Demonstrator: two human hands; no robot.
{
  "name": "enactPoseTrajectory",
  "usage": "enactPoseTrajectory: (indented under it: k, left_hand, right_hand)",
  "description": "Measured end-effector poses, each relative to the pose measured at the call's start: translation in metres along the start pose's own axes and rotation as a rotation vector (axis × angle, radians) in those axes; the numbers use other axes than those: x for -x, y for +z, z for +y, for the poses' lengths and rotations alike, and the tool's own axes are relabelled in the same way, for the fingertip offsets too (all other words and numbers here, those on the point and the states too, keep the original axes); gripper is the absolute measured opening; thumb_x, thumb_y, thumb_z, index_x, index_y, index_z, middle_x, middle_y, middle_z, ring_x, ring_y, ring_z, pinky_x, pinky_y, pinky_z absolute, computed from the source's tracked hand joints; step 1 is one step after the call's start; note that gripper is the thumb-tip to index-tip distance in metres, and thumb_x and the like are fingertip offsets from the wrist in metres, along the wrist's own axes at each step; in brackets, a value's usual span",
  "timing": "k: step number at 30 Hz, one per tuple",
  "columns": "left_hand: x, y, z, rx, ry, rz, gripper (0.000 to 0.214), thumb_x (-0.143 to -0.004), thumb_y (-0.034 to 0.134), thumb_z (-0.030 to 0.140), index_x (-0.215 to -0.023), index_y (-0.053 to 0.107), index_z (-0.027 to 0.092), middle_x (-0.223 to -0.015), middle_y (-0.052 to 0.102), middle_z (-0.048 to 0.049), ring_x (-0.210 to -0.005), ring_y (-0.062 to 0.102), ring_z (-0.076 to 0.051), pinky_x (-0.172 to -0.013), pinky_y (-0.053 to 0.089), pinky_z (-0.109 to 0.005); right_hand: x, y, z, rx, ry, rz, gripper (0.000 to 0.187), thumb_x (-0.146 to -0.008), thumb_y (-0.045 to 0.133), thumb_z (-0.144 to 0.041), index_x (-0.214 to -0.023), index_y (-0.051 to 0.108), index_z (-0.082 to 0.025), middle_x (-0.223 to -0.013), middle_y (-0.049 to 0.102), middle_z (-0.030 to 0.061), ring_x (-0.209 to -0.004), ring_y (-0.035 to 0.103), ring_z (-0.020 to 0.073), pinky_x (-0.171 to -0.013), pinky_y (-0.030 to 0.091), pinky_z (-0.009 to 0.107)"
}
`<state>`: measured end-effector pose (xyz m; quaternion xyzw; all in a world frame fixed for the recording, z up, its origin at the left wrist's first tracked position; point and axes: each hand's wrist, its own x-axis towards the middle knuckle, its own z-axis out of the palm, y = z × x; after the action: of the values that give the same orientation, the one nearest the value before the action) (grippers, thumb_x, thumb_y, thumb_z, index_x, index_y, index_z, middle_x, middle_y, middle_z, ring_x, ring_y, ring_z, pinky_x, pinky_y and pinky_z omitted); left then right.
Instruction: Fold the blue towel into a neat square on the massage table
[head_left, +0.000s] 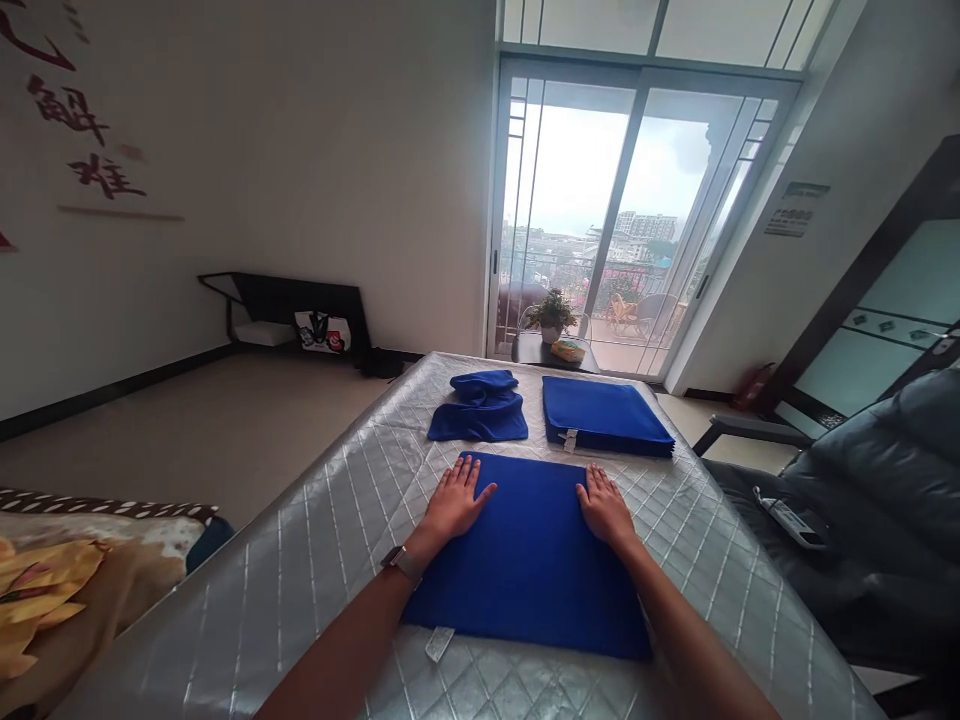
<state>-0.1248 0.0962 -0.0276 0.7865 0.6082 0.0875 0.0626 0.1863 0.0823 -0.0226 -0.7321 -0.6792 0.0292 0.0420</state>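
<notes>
A blue cloth (532, 560) lies spread flat on the silver quilted cover (337, 540), with a white tag (439, 644) sticking out at its near left edge. My left hand (457, 498) rests on its far left corner, fingers stretched out and thumb apart. On the far right corner my right hand (606, 505) lies flat, palm down. Just beyond stands a neat stack of blue cloths (607, 412), a tag showing on its near side. To the left of that stack is a crumpled blue cloth (480, 408).
A black armchair (885, 500) with a remote-like device (791, 520) on it borders the right side. Beyond the far edge, a small table holds a potted plant (553, 315) before glass sliding doors. At lower left lies a patterned blanket (90, 600).
</notes>
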Motion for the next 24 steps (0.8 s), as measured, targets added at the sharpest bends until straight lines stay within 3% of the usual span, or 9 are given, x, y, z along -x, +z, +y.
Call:
enactPoseTrajectory:
  k: [4, 6, 8, 10, 13, 16, 18, 20, 24]
  left_hand:
    - [-0.009, -0.014, 0.000, -0.096, -0.020, -0.096, 0.086, -0.098, 0.017, 0.070, -0.157, 0.026, 0.007, -0.163, 0.020, -0.0171, -0.152, 0.017, -0.030, -0.123, 0.015, -0.048]
    - [-0.020, -0.023, 0.013, -0.151, -0.065, -0.108, 0.088, -0.098, 0.019, 0.070, -0.155, 0.029, 0.005, -0.161, 0.024, -0.0205, -0.150, 0.021, -0.033, -0.122, 0.016, -0.050]
    - [-0.032, -0.028, 0.040, -0.153, -0.036, -0.073, 0.089, -0.098, 0.017, 0.069, -0.154, 0.032, 0.001, -0.159, 0.028, -0.0237, -0.149, 0.024, -0.034, -0.121, 0.017, -0.049]
    - [-0.044, -0.025, 0.080, -0.083, 0.124, -0.041, 0.085, -0.100, 0.014, 0.065, -0.152, 0.034, 0.002, -0.158, 0.032, -0.0222, -0.149, 0.026, -0.030, -0.122, 0.019, -0.045]
    - [-0.056, -0.003, 0.144, 0.100, 0.435, -0.054, 0.074, -0.103, 0.010, 0.059, -0.153, 0.037, 0.010, -0.159, 0.035, -0.0142, -0.149, 0.028, -0.022, -0.122, 0.021, -0.039]
    - [-0.057, 0.024, 0.184, 0.211, 0.502, -0.020, 0.069, -0.105, 0.008, 0.054, -0.153, 0.037, 0.014, -0.158, 0.037, -0.0121, -0.148, 0.031, -0.020, -0.121, 0.026, -0.040]
    - [-0.055, 0.035, 0.187, 0.210, 0.437, 0.033, 0.068, -0.105, 0.008, 0.053, -0.152, 0.038, 0.015, -0.157, 0.040, -0.0127, -0.147, 0.033, -0.022, -0.121, 0.026, -0.043]
    - [-0.052, 0.039, 0.172, 0.164, 0.377, 0.063, 0.070, -0.104, 0.009, 0.056, -0.152, 0.039, 0.015, -0.157, 0.040, -0.0125, -0.148, 0.032, -0.023, -0.122, 0.022, -0.045]
    - [-0.047, 0.027, 0.105, 0.051, 0.221, 0.057, 0.077, -0.101, 0.009, 0.063, -0.154, 0.037, 0.014, -0.160, 0.034, -0.0104, -0.150, 0.024, -0.024, -0.124, 0.017, -0.044]
  right_hand:
    - [0.001, -0.001, -0.001, -0.023, 0.000, 0.002, 0.066, -0.102, 0.017, -0.042, -0.158, 0.021, -0.006, -0.165, 0.017, 0.0079, -0.153, 0.013, 0.0182, -0.123, 0.007, 0.034]
    - [0.001, -0.002, -0.002, -0.040, 0.001, 0.007, 0.067, -0.102, 0.018, -0.042, -0.158, 0.021, -0.006, -0.165, 0.017, 0.0084, -0.153, 0.013, 0.0186, -0.123, 0.008, 0.035]
    - [0.000, -0.002, -0.003, -0.051, 0.007, 0.008, 0.067, -0.102, 0.018, -0.042, -0.158, 0.020, -0.006, -0.165, 0.017, 0.0085, -0.152, 0.013, 0.0189, -0.123, 0.008, 0.035]
    - [0.000, -0.002, -0.002, -0.056, 0.013, 0.008, 0.067, -0.102, 0.018, -0.042, -0.158, 0.020, -0.006, -0.165, 0.018, 0.0087, -0.152, 0.014, 0.0191, -0.123, 0.008, 0.035]
    - [0.001, 0.000, 0.001, -0.039, -0.018, 0.008, 0.064, -0.101, 0.020, -0.035, -0.158, 0.022, -0.006, -0.165, 0.018, 0.0096, -0.152, 0.013, 0.0199, -0.123, 0.010, 0.036]
    - [0.002, 0.003, 0.004, -0.011, -0.071, 0.010, 0.062, -0.098, 0.026, -0.026, -0.158, 0.024, -0.007, -0.166, 0.013, 0.0098, -0.153, 0.012, 0.0202, -0.123, 0.009, 0.036]
    - [0.002, 0.003, 0.005, -0.016, -0.066, 0.009, 0.062, -0.099, 0.026, -0.027, -0.158, 0.024, -0.008, -0.166, 0.013, 0.0096, -0.153, 0.012, 0.0199, -0.123, 0.010, 0.035]
    - [0.001, 0.002, 0.003, -0.039, -0.034, 0.005, 0.063, -0.100, 0.022, -0.033, -0.158, 0.022, -0.007, -0.166, 0.016, 0.0094, -0.152, 0.013, 0.0194, -0.123, 0.010, 0.035]
    - [0.000, -0.001, -0.001, -0.082, 0.014, 0.010, 0.068, -0.101, 0.018, -0.043, -0.158, 0.021, -0.006, -0.165, 0.018, 0.0090, -0.152, 0.013, 0.0183, -0.123, 0.008, 0.035]
